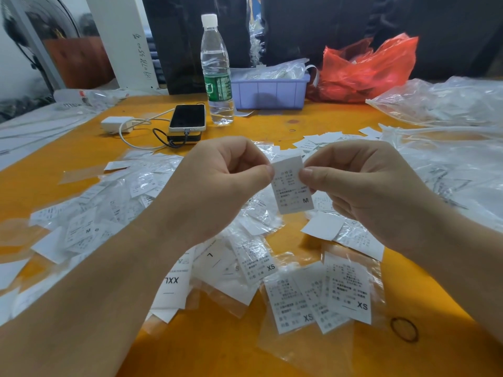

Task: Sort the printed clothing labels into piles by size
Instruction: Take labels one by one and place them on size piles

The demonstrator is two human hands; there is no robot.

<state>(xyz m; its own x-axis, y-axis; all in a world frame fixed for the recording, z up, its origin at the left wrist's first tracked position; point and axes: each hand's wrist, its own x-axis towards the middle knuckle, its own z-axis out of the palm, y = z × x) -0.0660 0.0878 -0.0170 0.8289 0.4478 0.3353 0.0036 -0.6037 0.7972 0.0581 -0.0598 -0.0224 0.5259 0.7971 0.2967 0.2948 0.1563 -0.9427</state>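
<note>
While we look down from the head camera, our left hand (217, 183) and right hand (362, 191) together pinch one label (292, 183) by its upper edges, thumb and fingertips closed on it, holding it up above the orange table (217, 346). It reads M at its lower corner.

We judge the sorting to be under way but far from finished. Near us a small group of XS labels (321, 295) lies fanned together, partly on clear sleeves, and an XXL label (171, 284) sits just left of them with an L label (211, 257) beside it. On the left, another M label (81, 229) lies among loose ones, perhaps the start of the M pile, though we cannot tell where one pile ends. A wide heap of unsorted labels (152, 183) and crinkled sleeves spreads beneath and behind our hands.

Further back stand a water bottle (216, 74), a phone (187, 117) on a charger with its cable (136, 137), a lilac bin (269, 91) and a red plastic bag (367, 69). Clear bags (449, 104) crowd the right side, and a rubber band (404, 329) lies near the edge. The loose sleeves cover many sizes, which could slow reading.
</note>
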